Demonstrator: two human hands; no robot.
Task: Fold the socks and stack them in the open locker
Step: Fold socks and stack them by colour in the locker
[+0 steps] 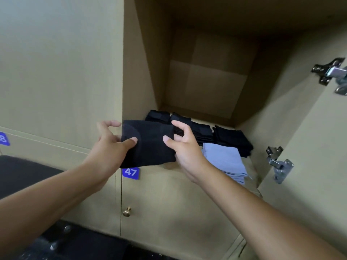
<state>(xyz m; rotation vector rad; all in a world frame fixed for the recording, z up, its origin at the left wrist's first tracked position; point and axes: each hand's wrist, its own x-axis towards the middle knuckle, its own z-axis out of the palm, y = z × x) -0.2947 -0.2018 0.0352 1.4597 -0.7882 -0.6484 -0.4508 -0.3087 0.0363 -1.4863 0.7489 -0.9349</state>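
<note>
A folded black sock (150,145) is held flat at the front left edge of the open locker (206,81). My left hand (110,147) pinches its left side, thumb on top. My right hand (184,147) pinches its right side with thumb and fingers. Inside the locker lie several folded black socks: one stack at the back left (158,115), one in the middle (202,134), one at the right (234,139). A stack of folded light blue socks (225,162) sits at the front right, beside my right wrist.
The locker door (309,147) stands open at the right with two metal hinges (279,164). Below is a closed locker with a blue "47" tag (130,172) and a brass knob (127,212). A dark surface (22,173) lies at the lower left.
</note>
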